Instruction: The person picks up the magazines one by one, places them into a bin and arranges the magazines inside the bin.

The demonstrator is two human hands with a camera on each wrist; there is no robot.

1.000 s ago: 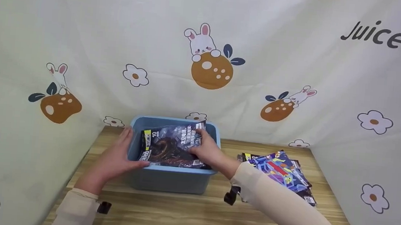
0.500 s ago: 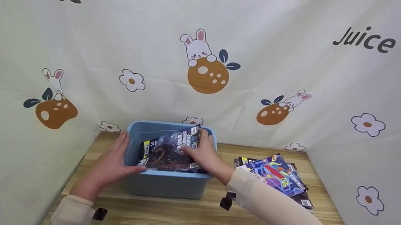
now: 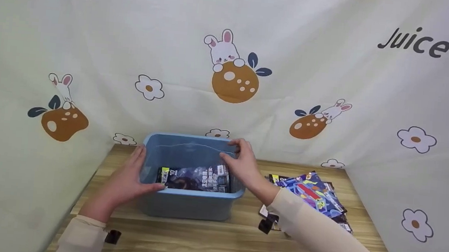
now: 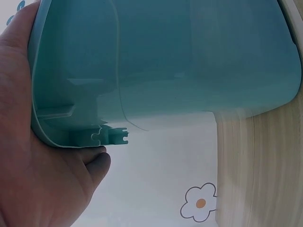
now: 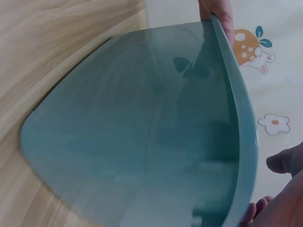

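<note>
A blue plastic bin [image 3: 187, 206] stands on the wooden table, with a dark magazine [image 3: 193, 180] in a clear wrapper lying inside, below the rim. My left hand [image 3: 122, 180] holds the bin's front left corner, thumb along the front rim and fingers along the left side; the left wrist view shows that hand [image 4: 42, 156] against the rim. My right hand [image 3: 243, 164] is over the right rim, holding nothing, with thumb and fingers apart. In the right wrist view its thumb [image 5: 281, 161] is off the rim and its fingertips [image 5: 260, 205] are by the rim's edge.
A fanned pile of magazines [image 3: 312, 194], a bright blue one on top, lies on the table right of the bin, partly behind my right forearm. A printed curtain [image 3: 189, 58] encloses the back and both sides. Bare wood [image 3: 193, 245] shows in front of the bin.
My right hand has let go of the dark magazine, which now lies lower in the bin, and has moved up and right to the rim. The left hand stays at its corner.
</note>
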